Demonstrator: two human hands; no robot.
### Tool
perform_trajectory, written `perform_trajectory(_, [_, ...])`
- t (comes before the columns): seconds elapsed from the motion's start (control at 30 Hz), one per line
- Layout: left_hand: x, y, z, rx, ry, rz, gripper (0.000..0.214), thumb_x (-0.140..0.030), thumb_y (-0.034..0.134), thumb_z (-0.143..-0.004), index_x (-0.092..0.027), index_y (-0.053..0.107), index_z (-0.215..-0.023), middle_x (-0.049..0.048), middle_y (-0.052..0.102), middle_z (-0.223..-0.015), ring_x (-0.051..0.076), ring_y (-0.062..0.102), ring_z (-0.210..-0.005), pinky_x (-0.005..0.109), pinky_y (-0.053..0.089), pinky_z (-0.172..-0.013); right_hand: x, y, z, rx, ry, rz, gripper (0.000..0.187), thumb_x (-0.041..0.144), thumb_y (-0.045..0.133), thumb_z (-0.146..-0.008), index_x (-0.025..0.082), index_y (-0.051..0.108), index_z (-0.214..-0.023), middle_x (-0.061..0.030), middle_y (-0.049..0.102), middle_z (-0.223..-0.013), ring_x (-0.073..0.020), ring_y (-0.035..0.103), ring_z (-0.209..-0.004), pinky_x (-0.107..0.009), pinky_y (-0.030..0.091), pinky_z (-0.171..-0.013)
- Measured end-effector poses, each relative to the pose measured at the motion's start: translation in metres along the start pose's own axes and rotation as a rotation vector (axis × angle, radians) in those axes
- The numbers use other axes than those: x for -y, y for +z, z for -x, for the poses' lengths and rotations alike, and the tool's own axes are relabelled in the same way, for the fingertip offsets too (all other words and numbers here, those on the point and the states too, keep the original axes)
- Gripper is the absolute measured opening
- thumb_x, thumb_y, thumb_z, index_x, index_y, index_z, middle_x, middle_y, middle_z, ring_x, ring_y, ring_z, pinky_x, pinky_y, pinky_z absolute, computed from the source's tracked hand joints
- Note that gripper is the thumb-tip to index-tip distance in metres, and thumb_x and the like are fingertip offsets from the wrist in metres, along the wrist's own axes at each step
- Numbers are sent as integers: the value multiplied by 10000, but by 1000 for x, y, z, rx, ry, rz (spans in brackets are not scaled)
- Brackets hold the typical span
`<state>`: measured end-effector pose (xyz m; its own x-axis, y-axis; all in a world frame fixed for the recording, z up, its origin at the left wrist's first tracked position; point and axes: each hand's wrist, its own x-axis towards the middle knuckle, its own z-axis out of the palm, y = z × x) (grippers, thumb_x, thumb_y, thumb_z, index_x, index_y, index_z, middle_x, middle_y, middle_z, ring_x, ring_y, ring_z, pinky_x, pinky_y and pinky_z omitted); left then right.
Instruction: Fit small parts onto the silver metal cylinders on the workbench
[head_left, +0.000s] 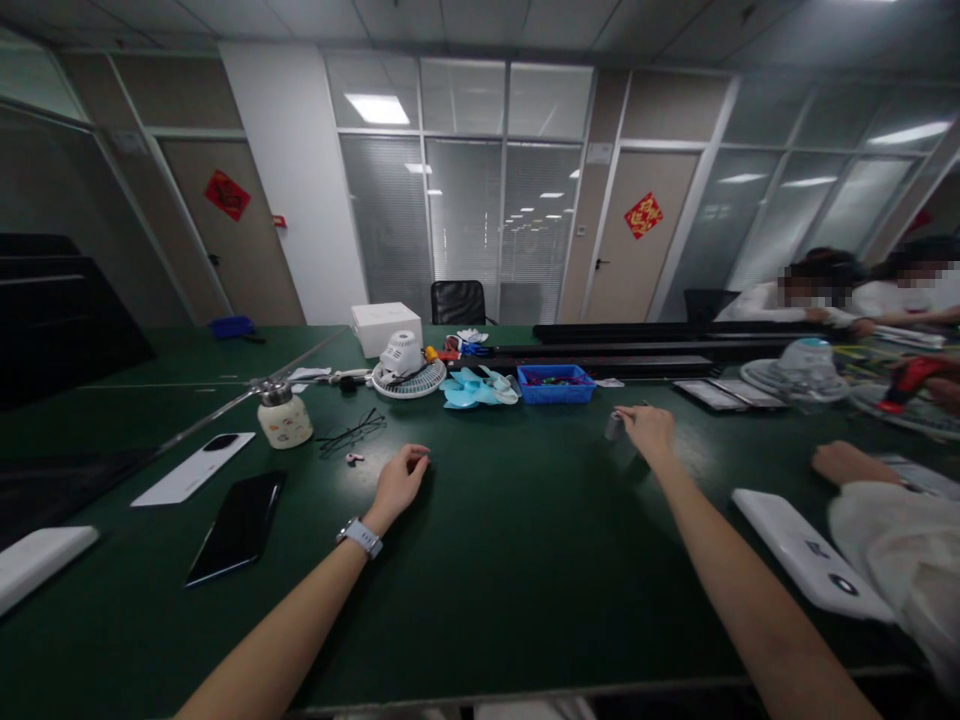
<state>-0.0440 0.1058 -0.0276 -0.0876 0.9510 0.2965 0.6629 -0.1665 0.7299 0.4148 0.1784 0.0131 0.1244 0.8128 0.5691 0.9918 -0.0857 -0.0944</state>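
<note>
My left hand (401,478) rests on the green table (510,560) with its fingers curled loosely and nothing visible in them; a watch sits on that wrist. A small pink object (352,458) lies just left of it. My right hand (649,432) reaches forward and its fingers touch a small grey cylindrical thing (613,425) on the table. Beyond my hands lie a white fan grille with motor (407,370), a light blue fan blade (478,388) and a blue tray of small parts (556,384).
A black phone (238,524), a white phone (196,466), a small cream bottle (283,414) and glasses (352,432) lie at left. A white box (386,326) stands behind. At right a co-worker's arm (855,464) and white device (810,552); other people sit farther back.
</note>
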Motion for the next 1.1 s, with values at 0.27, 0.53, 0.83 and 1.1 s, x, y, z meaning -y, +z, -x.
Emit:
perform_trajectory(0.27, [0,0,0,-7,7,10,279,-356,483,-814,-188,598,-1005,69,700,-915,206,648,-854,331,485,-767,1,0,-2,7,-39,39,314,314,448,-876,231,716,-1016,-103,716,-935,-231,632,-854,-346,395,-771])
perform_trajectory(0.53, [0,0,0,-4,4,28,275,-347,486,-814,-182,600,-1003,75,698,-922,209,646,-862,334,479,-773,2,0,5,-27,-18,43,343,364,454,-876,245,648,-1134,-100,655,-1141,-254,573,-1064,-439,318,-944])
perform_trajectory(0.83, [-2,0,1,3,40,11,263,-336,494,-804,-188,602,-993,63,694,-894,202,641,-838,328,480,-766,-43,20,38,8,309,-353,794,487,722,-582,156,482,-1264,-154,638,-1090,-285,622,-936,-379,473,-749])
perform_trajectory(1.1, [1,2,-1,-30,35,28,262,-316,499,-803,-188,600,-1008,62,691,-888,196,642,-828,331,487,-765,-34,22,50,-5,548,-488,548,337,739,-576,162,521,-1047,-123,671,-956,-248,647,-834,-350,492,-705])
